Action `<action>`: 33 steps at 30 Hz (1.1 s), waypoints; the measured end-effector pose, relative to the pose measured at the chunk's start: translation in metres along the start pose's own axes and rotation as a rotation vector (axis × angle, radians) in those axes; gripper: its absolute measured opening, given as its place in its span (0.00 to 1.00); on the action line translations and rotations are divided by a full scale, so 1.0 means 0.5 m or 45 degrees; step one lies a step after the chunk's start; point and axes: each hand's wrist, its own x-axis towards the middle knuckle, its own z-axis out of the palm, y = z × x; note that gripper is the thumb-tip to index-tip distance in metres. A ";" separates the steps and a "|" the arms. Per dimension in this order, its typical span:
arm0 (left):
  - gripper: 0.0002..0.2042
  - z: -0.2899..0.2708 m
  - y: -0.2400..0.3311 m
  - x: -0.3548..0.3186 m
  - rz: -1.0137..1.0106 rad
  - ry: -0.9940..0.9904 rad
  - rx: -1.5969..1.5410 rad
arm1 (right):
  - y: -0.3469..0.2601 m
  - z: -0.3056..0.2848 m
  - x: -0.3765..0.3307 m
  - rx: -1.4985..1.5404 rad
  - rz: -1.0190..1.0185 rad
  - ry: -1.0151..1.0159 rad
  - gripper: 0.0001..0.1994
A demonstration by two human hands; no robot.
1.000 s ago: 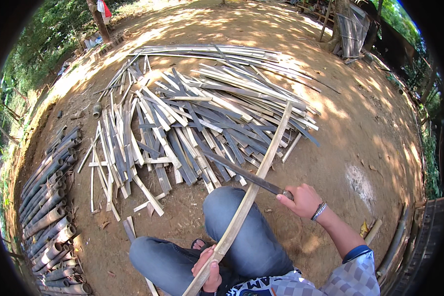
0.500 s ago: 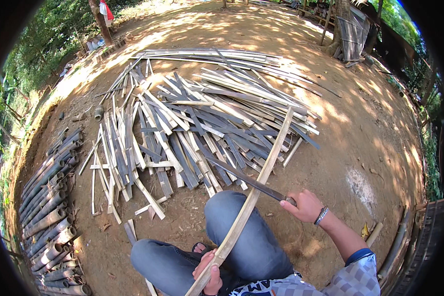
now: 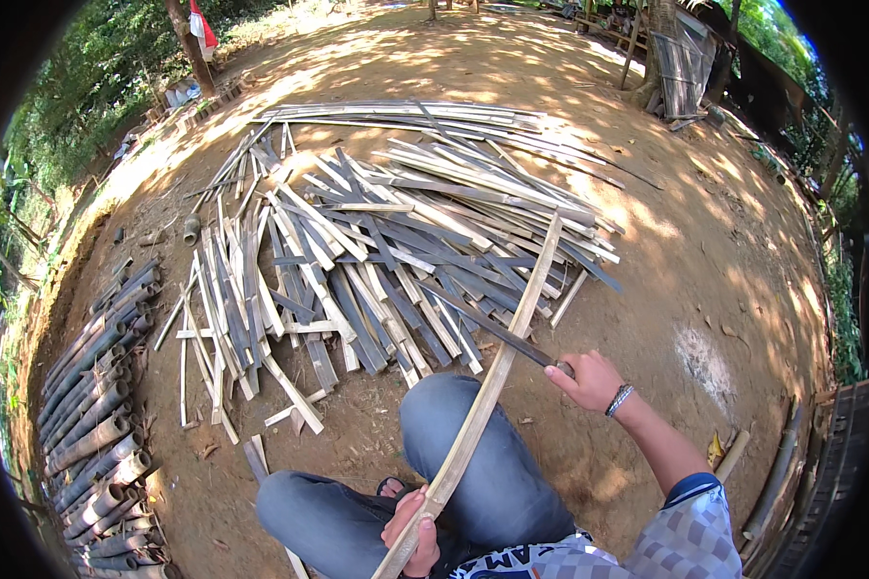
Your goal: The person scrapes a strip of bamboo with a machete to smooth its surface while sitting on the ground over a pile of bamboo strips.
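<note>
A long, pale bamboo strip slants from my lap up over my right knee, its far end in front of the pile. My left hand is closed around its lower part, between my knees. In my right hand, at the right of my knee, is the handle of a machete. Its dark blade points up and left, crossing the strip beyond the knee. Whether the edge bites into the bamboo or only rests against it, I cannot tell.
A big heap of split bamboo strips spreads over the dirt ahead. Dark bamboo poles are stacked at the left. A bamboo pole lies at the right near a slatted panel. Another strip lies beside my left knee.
My right hand and the machete have moved slightly up, farther along the strip. The strip's far end has shifted a little left, while my left hand keeps its grip.
</note>
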 end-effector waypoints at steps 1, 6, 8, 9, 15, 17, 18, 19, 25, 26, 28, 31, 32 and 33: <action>0.20 -0.002 -0.003 0.000 0.005 0.005 -0.026 | -0.003 0.002 -0.011 0.034 -0.015 -0.027 0.30; 0.20 -0.015 -0.016 -0.015 -0.040 0.040 -0.082 | 0.003 -0.009 -0.030 -0.002 -0.055 -0.077 0.31; 0.19 -0.002 -0.003 0.001 -0.019 0.031 -0.100 | 0.016 -0.007 -0.020 -0.019 -0.030 -0.046 0.31; 0.19 -0.003 -0.003 0.000 -0.009 0.023 -0.079 | 0.020 -0.004 -0.016 -0.012 -0.035 -0.011 0.31; 0.19 -0.013 -0.007 -0.011 -0.033 0.019 -0.006 | 0.023 -0.008 -0.031 -0.044 -0.077 -0.001 0.31; 0.19 -0.015 -0.002 -0.008 -0.046 -0.020 0.028 | 0.034 -0.014 0.000 -0.042 -0.030 0.043 0.31; 0.19 -0.016 0.000 -0.005 -0.047 -0.039 0.045 | 0.039 -0.013 0.008 -0.049 0.006 0.059 0.30; 0.19 -0.015 -0.003 -0.006 -0.016 -0.030 0.018 | 0.036 -0.009 -0.003 -0.043 0.003 0.038 0.30; 0.19 -0.011 -0.003 -0.005 -0.008 0.007 -0.034 | 0.050 -0.006 -0.001 -0.083 -0.072 0.034 0.30; 0.19 -0.010 -0.006 -0.004 0.008 -0.008 -0.037 | 0.059 -0.008 0.018 -0.054 -0.053 0.096 0.31; 0.19 -0.010 -0.013 -0.005 0.040 -0.037 -0.042 | 0.065 -0.011 0.014 -0.018 -0.003 0.134 0.31; 0.19 -0.012 -0.013 -0.007 0.061 0.005 -0.028 | 0.035 -0.011 -0.001 -0.003 -0.034 -0.061 0.32; 0.19 -0.009 -0.013 -0.008 0.051 0.026 -0.081 | 0.041 -0.013 -0.003 -0.003 -0.047 -0.037 0.32; 0.19 -0.008 -0.012 -0.009 0.040 0.013 -0.063 | 0.050 -0.016 0.002 -0.002 -0.061 -0.013 0.32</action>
